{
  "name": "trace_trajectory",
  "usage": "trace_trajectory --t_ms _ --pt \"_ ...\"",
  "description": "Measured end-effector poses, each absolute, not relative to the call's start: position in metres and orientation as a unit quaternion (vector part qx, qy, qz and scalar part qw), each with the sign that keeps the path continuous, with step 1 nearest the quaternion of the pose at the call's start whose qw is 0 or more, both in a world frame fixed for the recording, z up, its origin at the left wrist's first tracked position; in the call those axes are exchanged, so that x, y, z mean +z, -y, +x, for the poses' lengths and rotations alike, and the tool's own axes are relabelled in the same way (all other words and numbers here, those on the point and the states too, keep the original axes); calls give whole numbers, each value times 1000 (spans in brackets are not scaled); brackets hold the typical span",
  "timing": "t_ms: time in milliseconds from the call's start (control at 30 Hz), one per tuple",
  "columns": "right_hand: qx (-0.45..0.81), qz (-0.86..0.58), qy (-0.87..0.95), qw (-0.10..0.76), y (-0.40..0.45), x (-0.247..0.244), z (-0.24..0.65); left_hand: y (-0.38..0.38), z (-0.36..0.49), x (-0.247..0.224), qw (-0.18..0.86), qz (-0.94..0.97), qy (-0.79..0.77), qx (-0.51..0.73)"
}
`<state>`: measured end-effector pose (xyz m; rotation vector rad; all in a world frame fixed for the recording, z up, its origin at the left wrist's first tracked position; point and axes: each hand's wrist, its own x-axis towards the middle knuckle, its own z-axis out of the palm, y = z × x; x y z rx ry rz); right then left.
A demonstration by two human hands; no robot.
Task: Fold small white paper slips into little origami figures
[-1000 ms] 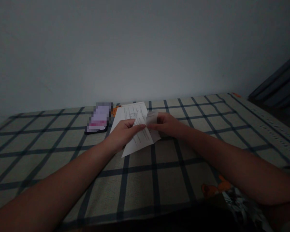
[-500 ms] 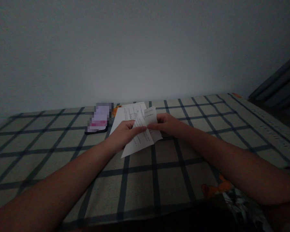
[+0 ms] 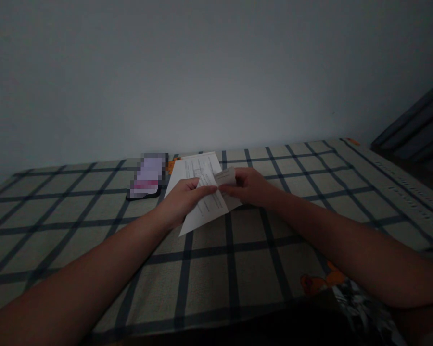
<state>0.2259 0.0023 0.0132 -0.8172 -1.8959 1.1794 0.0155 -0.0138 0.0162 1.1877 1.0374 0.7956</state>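
A creased white printed sheet [image 3: 210, 211], its right part bent upward, is over the checked cloth [image 3: 207, 283], pinched by the left hand [image 3: 178, 202] and right hand [image 3: 251, 186], 2 thumb tips [image 3: 212, 188] close together at the fold. Beyond lie another printed page [image 3: 191, 166] and a smartphone [image 3: 147, 174].

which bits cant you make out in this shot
All in the head view:
- Print on the held paper: too small and dim to read.
- Most fingers of the left hand: hidden by the hand itself and the paper.
- Phone screen: blurred by pixelation.
- Dark striped thing: cut off by the right edge.
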Motion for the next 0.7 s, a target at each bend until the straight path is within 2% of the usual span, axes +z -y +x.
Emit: trace_trajectory --t_ms 200,400,700 --pt "581 -323 675 320 -8 12 230 14 16 17 619 525 -462 357" --pt "579 -322 680 314 -7 12 230 13 14 16 634 530 -445 344" --pt "568 -328 686 313 -7 13 228 10 11 13 591 578 -465 317"
